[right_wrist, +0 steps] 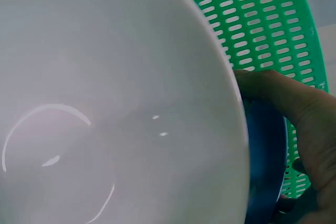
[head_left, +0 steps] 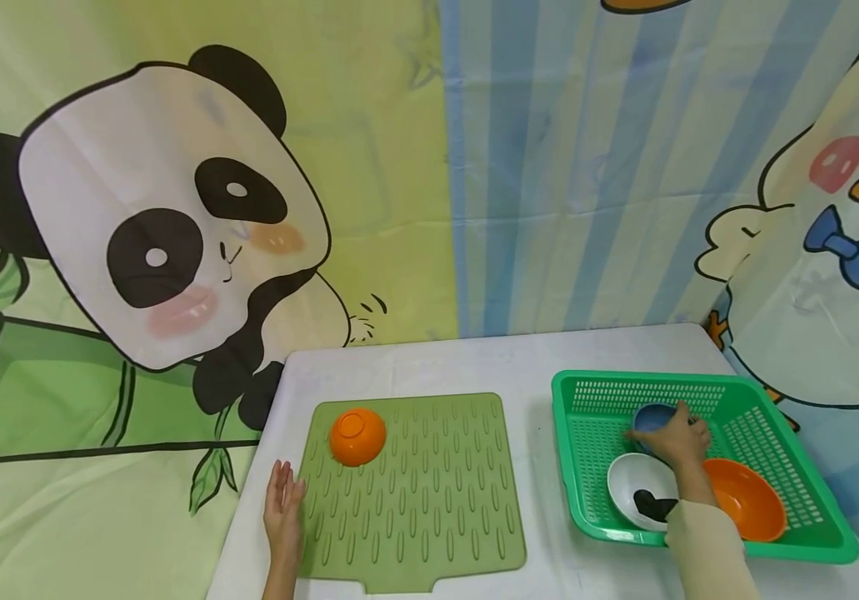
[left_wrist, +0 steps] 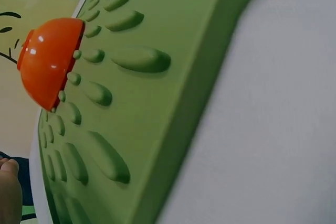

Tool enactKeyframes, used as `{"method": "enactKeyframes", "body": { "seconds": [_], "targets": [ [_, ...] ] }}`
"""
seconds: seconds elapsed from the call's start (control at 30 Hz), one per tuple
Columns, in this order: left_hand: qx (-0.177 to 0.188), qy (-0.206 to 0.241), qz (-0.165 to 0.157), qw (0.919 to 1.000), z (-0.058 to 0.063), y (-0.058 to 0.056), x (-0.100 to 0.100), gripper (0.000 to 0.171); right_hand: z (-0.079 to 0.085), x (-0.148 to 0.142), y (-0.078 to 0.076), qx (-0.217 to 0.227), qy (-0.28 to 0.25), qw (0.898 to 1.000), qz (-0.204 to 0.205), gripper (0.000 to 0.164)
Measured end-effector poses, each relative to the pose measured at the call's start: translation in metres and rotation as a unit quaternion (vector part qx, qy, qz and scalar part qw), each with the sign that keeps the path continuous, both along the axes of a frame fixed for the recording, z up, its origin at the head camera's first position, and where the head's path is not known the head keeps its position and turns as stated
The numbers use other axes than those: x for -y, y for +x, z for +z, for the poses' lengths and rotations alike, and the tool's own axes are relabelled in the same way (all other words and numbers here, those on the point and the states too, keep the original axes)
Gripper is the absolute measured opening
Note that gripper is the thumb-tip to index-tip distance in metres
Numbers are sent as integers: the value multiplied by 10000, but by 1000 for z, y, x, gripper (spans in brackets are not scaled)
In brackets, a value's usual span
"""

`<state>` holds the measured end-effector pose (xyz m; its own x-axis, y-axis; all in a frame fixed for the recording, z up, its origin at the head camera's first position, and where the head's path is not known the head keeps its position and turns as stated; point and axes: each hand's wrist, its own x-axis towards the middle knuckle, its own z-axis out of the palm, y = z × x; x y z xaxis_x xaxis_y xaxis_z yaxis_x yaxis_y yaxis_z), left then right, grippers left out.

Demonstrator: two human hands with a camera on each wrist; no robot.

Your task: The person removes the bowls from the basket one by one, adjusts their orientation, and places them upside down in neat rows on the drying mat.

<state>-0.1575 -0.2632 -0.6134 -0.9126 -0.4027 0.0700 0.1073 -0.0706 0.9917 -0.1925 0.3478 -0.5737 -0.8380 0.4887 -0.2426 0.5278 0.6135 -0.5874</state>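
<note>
My right hand (head_left: pixel 675 438) reaches into the green basket and grips a small blue bowl (head_left: pixel 651 417) by its rim, thumb on one side and fingers on the other. In the right wrist view, part of the blue bowl (right_wrist: pixel 265 156) shows behind a white bowl (right_wrist: pixel 131 66), which hides the rest. An orange bowl (head_left: pixel 746 500) lies beside my right wrist in the basket. To the left, my left hand (head_left: pixel 283 512) is held with straight fingers by the left edge of a green drying mat (head_left: pixel 429 492), holding nothing. A small orange bowl (head_left: pixel 357 437) stands upside down on the mat's far left part.
The green basket (head_left: pixel 699 382) has perforated walls and stands on the right of the white table (head_left: pixel 537 467). Raised ridges cover the mat. A curtain (head_left: pixel 369 183) with a panda and a duck hangs behind the table.
</note>
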Motion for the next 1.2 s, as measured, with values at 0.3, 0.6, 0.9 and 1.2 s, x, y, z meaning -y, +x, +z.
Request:
{"method": "enactKeyframes", "body": {
  "seconds": [0.3, 0.6, 0.9, 1.2],
  "targets": [
    [-391, 85, -360, 9986, 27, -3, -17, 57, 11, -1, 5, -646, -182, 9977, -137, 115],
    [100, 125, -1078, 9940, 54, -6, -59, 57, 29, -6, 15, -1326, -416, 9890, -510, 103],
    [479, 738, -2248, 9704, 73, -26, -113, 59, 60, -4, 8, -2174, -908, 9706, -483, 102],
    [672, 676, -3241, 9412, 100, -66, -154, 50, 64, 6, -10, -3750, -2098, 8982, 931, 93]
  ]
}}
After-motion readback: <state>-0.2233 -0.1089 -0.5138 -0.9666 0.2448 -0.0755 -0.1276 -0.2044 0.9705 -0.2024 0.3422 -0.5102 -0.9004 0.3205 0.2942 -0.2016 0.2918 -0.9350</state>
